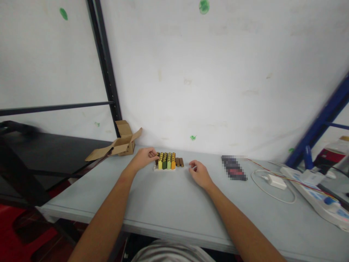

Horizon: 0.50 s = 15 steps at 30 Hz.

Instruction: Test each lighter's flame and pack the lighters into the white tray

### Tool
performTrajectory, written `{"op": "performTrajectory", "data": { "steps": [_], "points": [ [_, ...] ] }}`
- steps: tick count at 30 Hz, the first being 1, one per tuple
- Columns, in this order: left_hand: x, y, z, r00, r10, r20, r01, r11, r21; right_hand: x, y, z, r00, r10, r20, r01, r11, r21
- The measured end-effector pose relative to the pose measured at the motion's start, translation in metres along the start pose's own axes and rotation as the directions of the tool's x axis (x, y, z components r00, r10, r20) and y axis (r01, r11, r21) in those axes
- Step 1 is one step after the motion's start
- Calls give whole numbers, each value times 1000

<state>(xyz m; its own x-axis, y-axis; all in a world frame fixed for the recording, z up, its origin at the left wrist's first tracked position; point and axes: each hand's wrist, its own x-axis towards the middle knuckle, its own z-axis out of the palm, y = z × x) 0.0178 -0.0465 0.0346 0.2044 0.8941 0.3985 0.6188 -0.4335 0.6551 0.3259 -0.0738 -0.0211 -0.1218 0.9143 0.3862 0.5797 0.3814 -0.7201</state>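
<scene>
Rows of what look like lighters (pixel 169 164), yellow, dark green, light green and orange with black-and-gold tops, stand upright in a pale tray (pixel 165 170) on the table. My left hand (pixel 146 157) is at the left end of the rows, its fingers pinched on the top of a brown lighter (pixel 156 164) there. Two more brown lighters (pixel 179 162) lie flat beside the tray's right side. To the right of these, my right hand (pixel 200 172) rests near the tabletop with fingers loosely curled and apart, holding nothing visible.
An opened cardboard box (pixel 127 143) stands at the table's back left. A pixelated dark object (pixel 233 168) lies to the right. Farther right are a white adapter (pixel 276 181), cables and a power strip (pixel 319 198). A white wall (pixel 207 80) rises behind the table.
</scene>
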Motion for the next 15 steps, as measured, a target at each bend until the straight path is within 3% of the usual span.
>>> {"op": "performTrajectory", "data": {
  "steps": [4,10,15],
  "points": [
    [0,2,-1,1000,18,3,-18,999,27,-8,-12,0,990,-66,121,88,979,-185],
    [-2,5,-4,999,35,22,-36,998,58,-15,-32,5,942,-157,296,285,841,-459],
    [-3,7,-5,999,36,23,-38,994,99,-14,-36,0,950,-137,281,264,832,-488]
  ]
}}
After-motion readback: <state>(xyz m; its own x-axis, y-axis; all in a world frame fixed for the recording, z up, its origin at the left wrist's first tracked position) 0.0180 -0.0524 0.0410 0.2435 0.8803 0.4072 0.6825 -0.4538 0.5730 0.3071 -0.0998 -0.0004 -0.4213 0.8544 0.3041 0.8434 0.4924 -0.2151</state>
